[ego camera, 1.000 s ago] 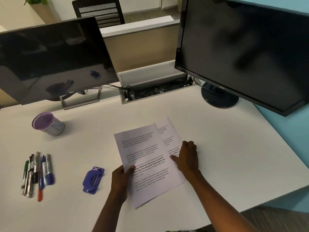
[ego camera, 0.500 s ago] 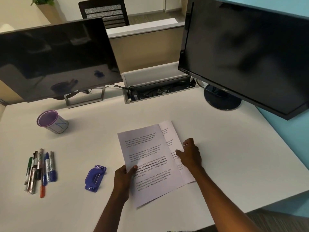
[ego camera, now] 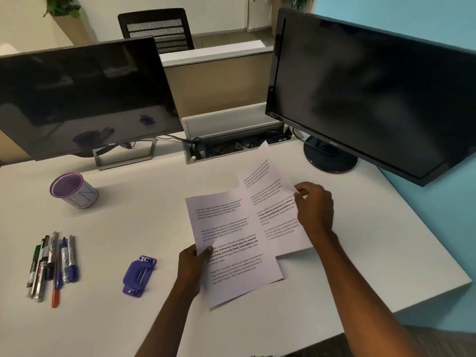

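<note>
Two printed white sheets lie over the middle of the white desk point(ego camera: 128, 228). My left hand point(ego camera: 193, 261) pinches the left edge of the top sheet point(ego camera: 229, 243), thumb on the text. My right hand point(ego camera: 313, 207) grips the right edge of the second sheet point(ego camera: 273, 202), which is pulled out to the right and raised, its far corner pointing up toward the cable tray. The top sheet overlaps the second sheet's left part.
A blue hole punch point(ego camera: 139, 275) lies left of my left hand. Several pens and markers point(ego camera: 51, 264) lie at the far left. A purple-rimmed cup point(ego camera: 73, 190) stands behind them. Two dark monitors point(ego camera: 85, 96) point(ego camera: 373, 91) and an open cable tray point(ego camera: 237, 144) line the back.
My right hand has drawn the second sheet out to the right from under the top sheet and lifted it. My left hand keeps its hold on the top sheet.
</note>
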Motion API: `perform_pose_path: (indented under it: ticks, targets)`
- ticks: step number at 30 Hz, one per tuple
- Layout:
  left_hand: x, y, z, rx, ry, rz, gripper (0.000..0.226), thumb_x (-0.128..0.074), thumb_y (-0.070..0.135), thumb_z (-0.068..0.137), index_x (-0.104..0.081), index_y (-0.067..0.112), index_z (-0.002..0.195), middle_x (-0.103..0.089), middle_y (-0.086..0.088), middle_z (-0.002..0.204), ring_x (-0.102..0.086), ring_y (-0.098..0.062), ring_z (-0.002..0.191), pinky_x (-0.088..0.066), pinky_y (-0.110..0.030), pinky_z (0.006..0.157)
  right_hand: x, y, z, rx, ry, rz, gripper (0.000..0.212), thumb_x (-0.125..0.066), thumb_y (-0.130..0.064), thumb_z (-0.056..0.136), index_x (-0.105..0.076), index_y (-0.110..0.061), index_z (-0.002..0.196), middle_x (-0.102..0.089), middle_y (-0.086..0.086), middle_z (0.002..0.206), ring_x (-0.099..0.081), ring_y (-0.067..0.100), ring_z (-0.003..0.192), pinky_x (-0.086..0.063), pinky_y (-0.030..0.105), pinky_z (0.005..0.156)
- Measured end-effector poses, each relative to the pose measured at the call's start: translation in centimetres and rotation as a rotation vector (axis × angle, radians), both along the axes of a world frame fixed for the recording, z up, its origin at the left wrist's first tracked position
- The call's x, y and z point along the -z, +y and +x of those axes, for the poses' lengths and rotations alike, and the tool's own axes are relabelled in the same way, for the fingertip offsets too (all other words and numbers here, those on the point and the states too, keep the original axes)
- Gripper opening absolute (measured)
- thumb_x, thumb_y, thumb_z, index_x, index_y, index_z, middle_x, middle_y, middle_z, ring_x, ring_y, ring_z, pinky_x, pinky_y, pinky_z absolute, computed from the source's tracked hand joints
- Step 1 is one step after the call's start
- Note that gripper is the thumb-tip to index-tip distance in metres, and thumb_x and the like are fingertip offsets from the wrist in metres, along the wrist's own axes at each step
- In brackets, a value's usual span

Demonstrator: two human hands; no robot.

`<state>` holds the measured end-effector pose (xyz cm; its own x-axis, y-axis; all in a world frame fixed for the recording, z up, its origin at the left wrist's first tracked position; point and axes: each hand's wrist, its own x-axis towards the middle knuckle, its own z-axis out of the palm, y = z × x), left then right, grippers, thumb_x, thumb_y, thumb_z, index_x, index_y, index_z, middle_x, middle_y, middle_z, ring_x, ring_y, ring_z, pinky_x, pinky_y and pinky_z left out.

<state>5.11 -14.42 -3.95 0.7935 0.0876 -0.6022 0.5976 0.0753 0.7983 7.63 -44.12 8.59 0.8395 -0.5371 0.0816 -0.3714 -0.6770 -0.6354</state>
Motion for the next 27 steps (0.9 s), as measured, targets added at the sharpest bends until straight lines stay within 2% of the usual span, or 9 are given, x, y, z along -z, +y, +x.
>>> perform_pose_path:
  ticks: [2, 5, 7, 11, 13, 15, 18, 22, 27]
  targets:
    - [-0.2, -0.2, 0.5, 0.019, -0.013, 0.004, 0.014, -0.072, 0.006, 0.096, -0.075, 0.008, 0.110, -0.082, -0.009, 0.100, -0.081, -0.027, 0.080, -0.064, -0.033, 0.065, -1.8, -0.6, 0.5, -0.005, -0.079, -0.015, 0.016, -0.068, -0.014, 0.096, -0.073, -0.009, 0.111, -0.077, 0.009, 0.109, -0.075, 0.029, 0.095, -0.060, 0.031, 0.077]
    - [-0.4, -0.5, 1.0, 0.057, -0.037, 0.019, 0.012, -0.072, 0.005, 0.095, -0.075, 0.010, 0.106, -0.083, -0.006, 0.095, -0.081, -0.022, 0.075, -0.062, -0.026, 0.059, -4.1, -1.6, 1.1, -0.014, -0.164, -0.009, 0.011, -0.070, -0.017, 0.095, -0.073, -0.010, 0.103, -0.077, 0.008, 0.105, -0.075, 0.025, 0.089, -0.049, 0.014, 0.061]
    - [-0.5, -0.7, 1.3, 0.077, -0.040, 0.026, 0.012, -0.072, 0.005, 0.094, -0.076, 0.012, 0.104, -0.084, -0.004, 0.092, -0.081, -0.020, 0.074, -0.061, -0.024, 0.057, -5.0, -2.2, 1.5, -0.003, -0.190, 0.044, 0.014, -0.072, -0.017, 0.094, -0.073, -0.009, 0.105, -0.076, 0.007, 0.107, -0.073, 0.023, 0.088, -0.043, 0.010, 0.058]
    - [-0.6, -0.8, 1.7, 0.038, -0.047, 0.063, 0.008, -0.070, 0.015, 0.098, -0.074, 0.017, 0.104, -0.082, -0.001, 0.096, -0.080, -0.024, 0.080, -0.062, -0.030, 0.063, -4.5, -2.7, 1.6, 0.023, -0.130, 0.286, 0.023, -0.076, -0.016, 0.090, -0.072, -0.009, 0.112, -0.074, 0.005, 0.105, -0.068, 0.017, 0.087, -0.052, 0.021, 0.067]
    - [-0.4, -0.9, 1.9, 0.002, -0.053, 0.153, 0.010, -0.062, 0.022, 0.103, -0.072, 0.018, 0.103, -0.078, -0.001, 0.100, -0.076, -0.027, 0.087, -0.060, -0.036, 0.072, -3.1, -2.4, 1.3, 0.039, -0.063, 0.464, 0.021, -0.077, -0.012, 0.089, -0.073, -0.010, 0.109, -0.075, 0.006, 0.104, -0.071, 0.021, 0.088, -0.060, 0.034, 0.077]
    - [-0.2, -0.9, 2.0, -0.044, -0.058, 0.202, 0.019, -0.056, 0.019, 0.105, -0.073, 0.017, 0.097, -0.078, -0.003, 0.099, -0.074, -0.028, 0.088, -0.058, -0.036, 0.073, -1.4, -1.8, 0.8, 0.064, -0.003, 0.659, 0.015, -0.076, -0.008, 0.088, -0.073, -0.012, 0.102, -0.077, 0.011, 0.103, -0.074, 0.028, 0.088, -0.062, 0.040, 0.081]
    - [0.0, -0.7, 2.0, -0.091, -0.031, 0.156, 0.026, -0.054, 0.013, 0.105, -0.075, 0.013, 0.090, -0.080, -0.005, 0.092, -0.074, -0.032, 0.082, -0.058, -0.036, 0.072, 1.4, -0.4, -0.2, 0.103, 0.066, 0.877, 0.011, -0.074, -0.003, 0.088, -0.072, -0.013, 0.092, -0.078, 0.016, 0.101, -0.076, 0.028, 0.079, -0.061, 0.032, 0.066]
    - [0.4, -0.4, 2.1, -0.134, 0.012, 0.122, 0.028, -0.058, 0.014, 0.104, -0.072, 0.012, 0.079, -0.078, 0.002, 0.075, -0.068, -0.029, 0.075, -0.054, -0.036, 0.073, 5.0, 1.3, -1.2, 0.151, 0.134, 0.986, 0.012, -0.072, 0.000, 0.089, -0.072, -0.007, 0.098, -0.077, 0.019, 0.099, -0.074, 0.025, 0.072, -0.060, 0.028, 0.057]
    - [0.5, -0.5, 2.2, -0.133, -0.012, 0.114, 0.021, -0.055, 0.015, 0.103, -0.064, 0.012, 0.085, -0.062, -0.012, 0.087, -0.050, -0.026, 0.082, -0.039, -0.039, 0.073, 8.1, 2.8, -1.5, 0.205, 0.187, 0.967, 0.020, -0.072, 0.002, 0.088, -0.072, 0.000, 0.108, -0.076, 0.023, 0.105, -0.074, 0.041, 0.096, -0.060, 0.053, 0.089]
